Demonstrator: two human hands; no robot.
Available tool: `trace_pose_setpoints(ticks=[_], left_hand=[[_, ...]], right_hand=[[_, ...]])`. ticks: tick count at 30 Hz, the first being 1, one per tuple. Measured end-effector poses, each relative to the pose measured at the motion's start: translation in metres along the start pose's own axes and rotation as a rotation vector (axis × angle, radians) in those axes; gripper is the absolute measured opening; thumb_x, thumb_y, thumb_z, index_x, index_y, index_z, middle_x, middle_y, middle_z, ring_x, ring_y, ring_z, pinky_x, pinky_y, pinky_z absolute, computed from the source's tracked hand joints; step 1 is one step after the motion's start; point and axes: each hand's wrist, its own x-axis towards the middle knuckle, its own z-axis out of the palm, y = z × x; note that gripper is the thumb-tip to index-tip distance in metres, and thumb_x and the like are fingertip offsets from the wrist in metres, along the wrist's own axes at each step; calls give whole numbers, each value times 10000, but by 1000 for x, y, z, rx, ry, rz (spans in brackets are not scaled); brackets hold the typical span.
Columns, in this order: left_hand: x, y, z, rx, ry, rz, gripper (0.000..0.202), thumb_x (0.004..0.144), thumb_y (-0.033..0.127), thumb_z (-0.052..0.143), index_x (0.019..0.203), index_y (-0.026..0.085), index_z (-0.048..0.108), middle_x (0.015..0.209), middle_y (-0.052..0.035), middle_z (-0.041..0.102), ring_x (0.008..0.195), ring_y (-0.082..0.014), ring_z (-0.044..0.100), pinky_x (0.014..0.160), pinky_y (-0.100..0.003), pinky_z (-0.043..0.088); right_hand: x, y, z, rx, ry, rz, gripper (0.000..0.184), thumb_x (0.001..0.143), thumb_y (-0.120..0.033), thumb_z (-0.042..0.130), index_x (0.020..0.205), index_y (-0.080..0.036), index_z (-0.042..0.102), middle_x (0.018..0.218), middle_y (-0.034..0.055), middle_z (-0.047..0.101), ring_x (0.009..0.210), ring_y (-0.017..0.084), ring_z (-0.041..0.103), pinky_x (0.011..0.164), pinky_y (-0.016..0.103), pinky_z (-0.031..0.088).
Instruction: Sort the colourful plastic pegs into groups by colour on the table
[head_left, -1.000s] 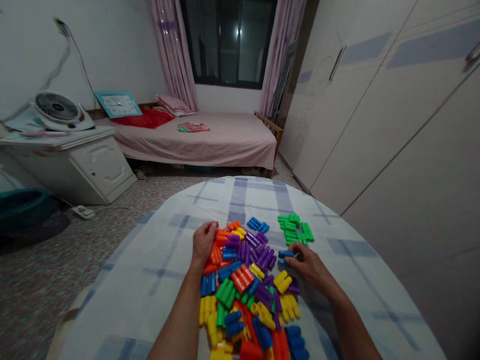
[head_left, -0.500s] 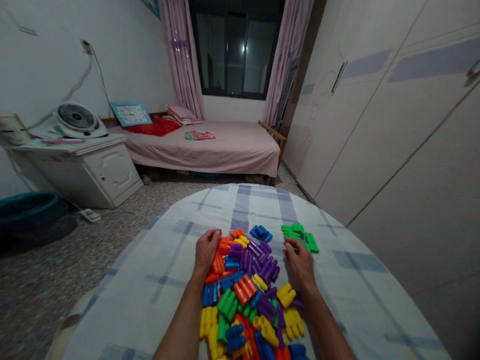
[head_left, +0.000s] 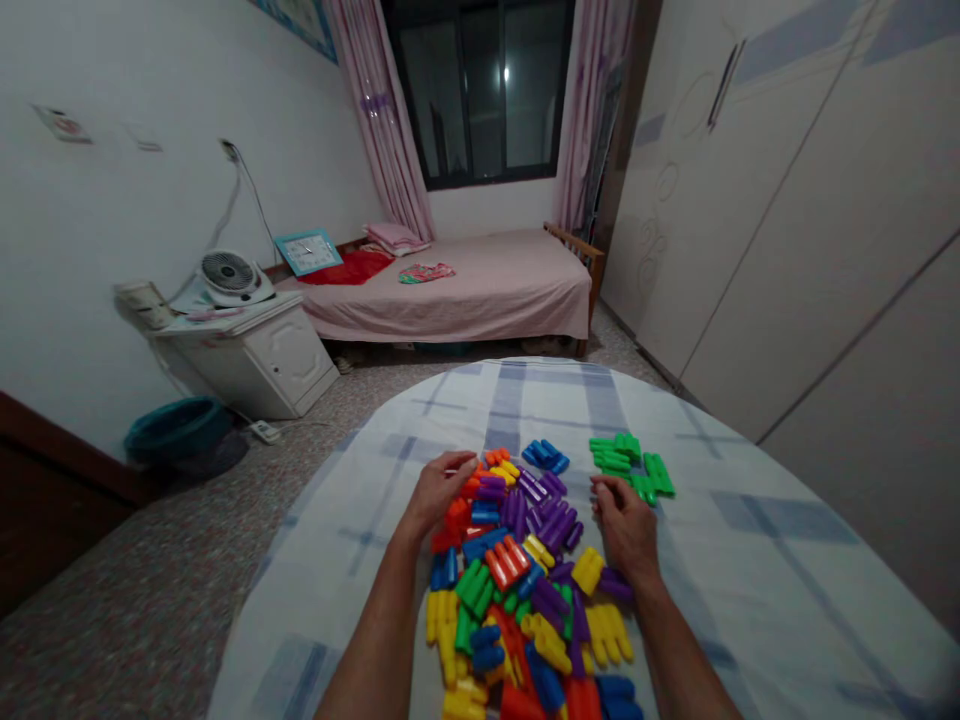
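Note:
Interlocking plastic toy blocks in several colours lie in a loose pile on the table. My left hand (head_left: 441,492) is at the pile's upper left, its fingers stretched over the orange blocks (head_left: 457,515); I see nothing held in it. To the right of the purple blocks (head_left: 555,522), my right hand (head_left: 627,525) hovers low with fingers loosely bent and apart, no block visible between them. Just beyond it sits a group of green blocks (head_left: 615,455). A small blue group (head_left: 545,456) lies between the hands, farther back. Yellow blocks (head_left: 609,633) are near my right forearm.
A checked tablecloth (head_left: 330,560) covers the round table. Beyond stand a bed (head_left: 487,290) with a pink sheet, a white cabinet (head_left: 289,365) bearing a fan (head_left: 231,275), and a teal basin (head_left: 180,430) on the floor. A wardrobe (head_left: 795,250) lines the right side.
The view has turned to the left, so the table and pile appear farther right. My left hand's fingers have stretched a little farther over the orange blocks. My right hand stays beside the green group.

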Motion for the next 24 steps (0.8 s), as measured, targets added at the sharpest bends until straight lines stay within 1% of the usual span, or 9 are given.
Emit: trace_pose_setpoints(ticks=[2,4,7,9,13,16,19,21,24], left_hand=[[-3,16,-3,182,-117,84,402,731,428,634,1064,205,669,1089,-71,662,1017,-227,588,906,-344,438],[-5,29,-1,350,-209,168,402,708,348,670,1089,220,653,1126,-70,638,1049,-230,563,941,-348,409],[-6,34,9,515,-230,216,301,712,248,653,1010,200,660,1072,-73,637,1016,-224,555,922,-346,406],[-6,31,15,530,-206,223,205,721,230,639,922,199,654,1009,-58,643,988,-211,554,899,-334,413],[2,26,16,395,-147,207,89,723,252,630,791,195,634,910,-34,650,914,-186,574,848,-305,430],[16,31,12,192,-154,108,173,732,331,622,793,170,643,794,-36,661,766,-172,601,729,-285,464],[37,39,12,-7,-148,77,273,721,396,637,808,137,648,747,-54,667,697,-165,609,669,-276,476],[56,40,17,-101,-139,61,303,696,399,664,816,121,642,737,-62,668,680,-164,618,660,-280,483],[83,34,32,-85,-128,13,286,694,370,661,808,109,631,726,-67,669,674,-169,633,661,-296,500]], right_hand=[[0,2,1,-18,-6,-10,358,768,-450,474,918,-179,652,780,51,673,610,170,603,594,287,475],[0,4,1,-36,-16,-20,347,777,-439,464,923,-183,647,779,45,672,615,168,604,601,285,473],[0,5,2,-38,-25,-25,333,789,-426,450,927,-189,638,785,38,672,621,166,605,602,280,472],[0,5,2,-35,-24,-31,325,791,-421,447,923,-191,635,778,35,671,617,166,603,605,279,470],[0,5,3,-72,-19,-52,325,804,-423,439,915,-194,641,751,37,669,632,176,605,621,285,461],[0,4,3,-106,-15,-57,324,811,-420,431,916,-200,646,774,43,674,676,185,614,640,288,454],[1,2,4,-126,-15,-69,324,813,-418,429,911,-198,647,809,54,678,714,193,619,649,289,451],[1,2,4,-130,-21,-79,320,816,-415,428,906,-197,644,819,58,678,726,195,620,649,286,450],[2,3,4,-131,-28,-84,313,823,-412,425,907,-200,640,828,56,679,728,192,622,644,280,451]])
